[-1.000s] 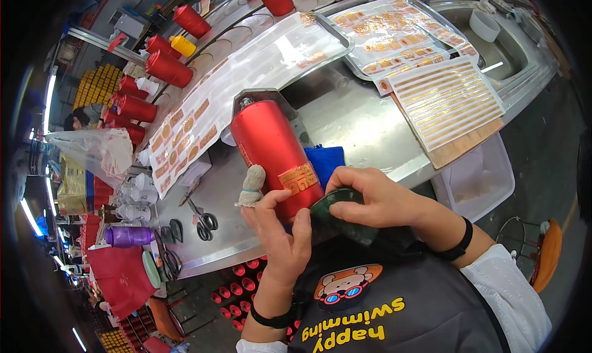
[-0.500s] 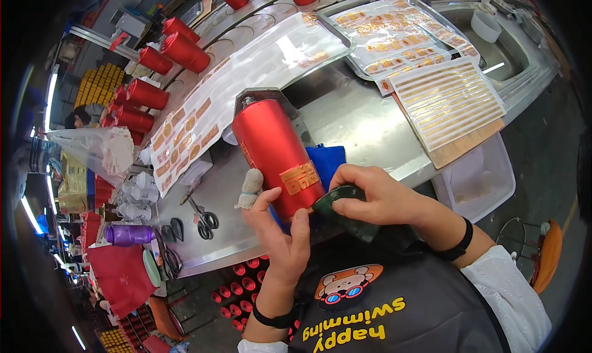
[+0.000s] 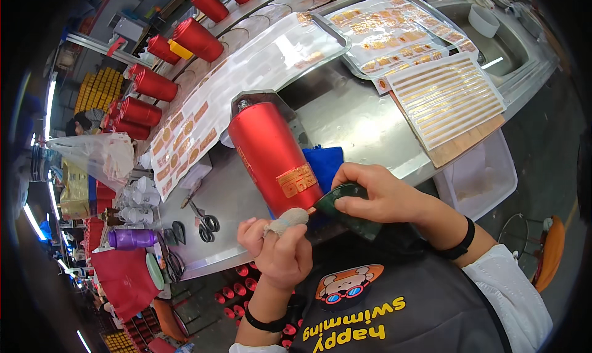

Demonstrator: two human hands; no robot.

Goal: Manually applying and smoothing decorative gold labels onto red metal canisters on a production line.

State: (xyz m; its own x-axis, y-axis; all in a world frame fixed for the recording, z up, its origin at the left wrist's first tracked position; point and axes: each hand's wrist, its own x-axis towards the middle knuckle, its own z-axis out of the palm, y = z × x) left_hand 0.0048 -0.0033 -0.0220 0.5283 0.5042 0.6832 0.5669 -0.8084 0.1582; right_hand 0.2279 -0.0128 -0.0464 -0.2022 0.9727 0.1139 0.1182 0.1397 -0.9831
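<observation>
A large red metallic canister [image 3: 266, 144] lies tilted in front of me, its near end toward my hands and its far end at a dark angular holder [image 3: 280, 100]. A gold label [image 3: 298, 179] sits on its side near that near end. My right hand [image 3: 376, 195] pinches a dark green curved scraper [image 3: 354, 211], its edge beside the canister's near end. My left hand [image 3: 280, 251] is closed, fingers curled. One of its fingers wears a greyish cloth wrap [image 3: 290, 220] and points at the near end; whether it touches cannot be seen. Blue cloth [image 3: 325, 163] lies behind the canister.
Gold-printed label sheets [image 3: 185, 131] and a striped sheet on a board [image 3: 445, 100] lie on the metal table. Scissors [image 3: 206, 223] and a purple bottle [image 3: 132, 239] are at left. More red canisters [image 3: 197, 39] line the conveyor; a sink [image 3: 509, 47] is far right.
My left hand has curled its fingers, and its wrapped finger has swung right, from beside the canister to its near end. The right hand keeps the scraper almost in place. Canisters on the conveyor have shifted.
</observation>
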